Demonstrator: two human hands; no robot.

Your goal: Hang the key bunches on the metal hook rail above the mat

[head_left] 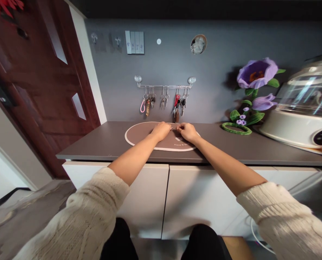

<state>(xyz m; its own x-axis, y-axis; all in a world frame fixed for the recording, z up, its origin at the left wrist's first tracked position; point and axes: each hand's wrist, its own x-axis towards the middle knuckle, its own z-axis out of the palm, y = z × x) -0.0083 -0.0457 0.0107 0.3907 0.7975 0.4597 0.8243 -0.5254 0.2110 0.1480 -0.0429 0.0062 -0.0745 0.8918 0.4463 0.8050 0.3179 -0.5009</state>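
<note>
My left hand (pixel 162 130) is closed above the brown oval mat (pixel 139 134), its fingers curled out of sight. A tiny shiny tip shows beside its fingertips, too small to name. Facing it across a narrow gap, my right hand (pixel 188 132) is also closed, thumb and fingertips pinched together. Whatever lies in that pinch is too small to make out. The mat has a pale rim and white print, partly covered by my right hand. On the wall behind hangs a metal rail (pixel 164 86) with several keys (pixel 163 102) and key rings on its hooks.
The mat lies on a dark countertop (pixel 95 139) over white cabinet doors (pixel 139 195). To the right stand purple fabric flowers (pixel 258 74) on a green ring base (pixel 236 129), then a white appliance (pixel 296 124) with a clear cover. A dark red door (pixel 47 90) is at left.
</note>
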